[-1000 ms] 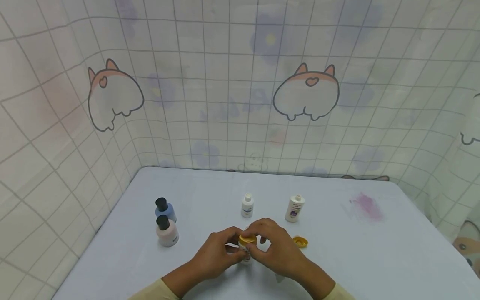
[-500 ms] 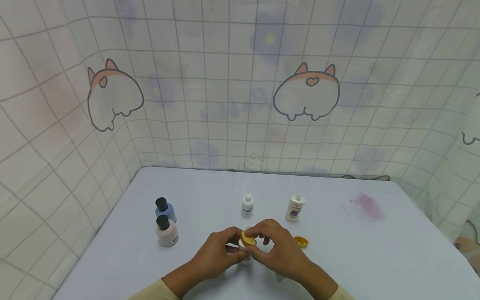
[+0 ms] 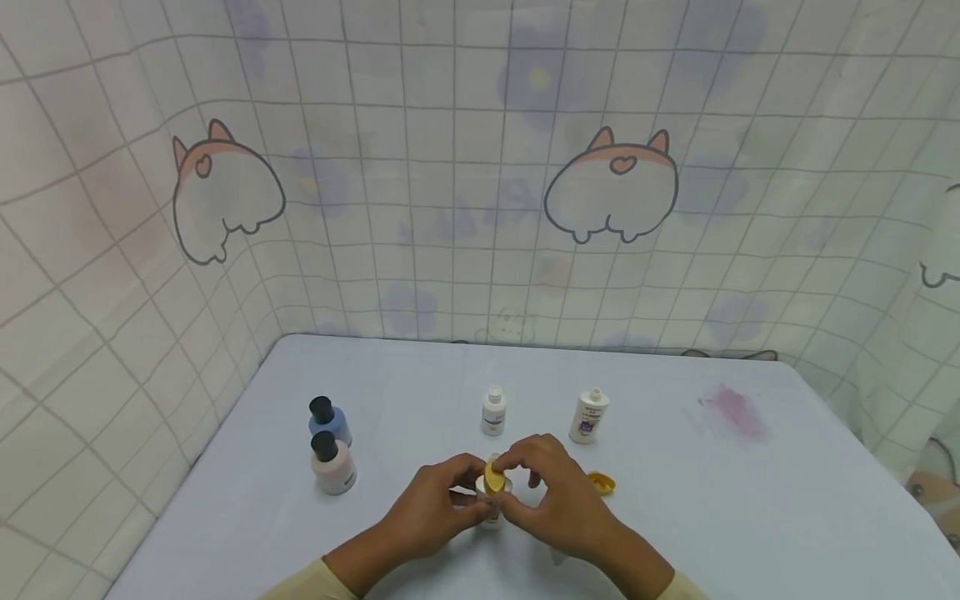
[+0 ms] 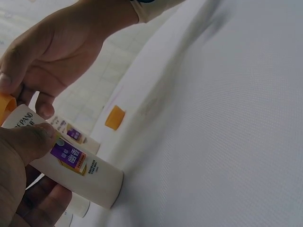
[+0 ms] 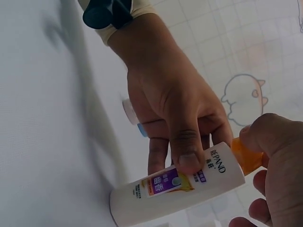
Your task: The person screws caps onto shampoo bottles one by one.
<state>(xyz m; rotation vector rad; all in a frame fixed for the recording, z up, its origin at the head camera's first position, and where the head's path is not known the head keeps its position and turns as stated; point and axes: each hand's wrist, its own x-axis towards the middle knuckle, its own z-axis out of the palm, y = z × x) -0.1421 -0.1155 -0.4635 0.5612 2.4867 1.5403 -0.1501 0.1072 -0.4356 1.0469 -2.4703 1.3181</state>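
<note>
Since one second ago, the yellow cap (image 3: 495, 477) has tipped from flat to steep on the white bottle (image 5: 177, 187). The left hand (image 3: 435, 510) grips this bottle upon the table (image 3: 750, 517), the right hand (image 3: 557, 500) pinches the cap; uncapping seems underway, probably needing a careful lift next.

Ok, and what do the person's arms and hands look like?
Both the left hand and the right hand are bare, with no gloves or rings showing. The left sleeve and right sleeve are plain pale yellow. A dark teal wrist device with a rounded end sits at the left sleeve's end; at the right sleeve's, only a sliver of dark blue band shows.
</note>
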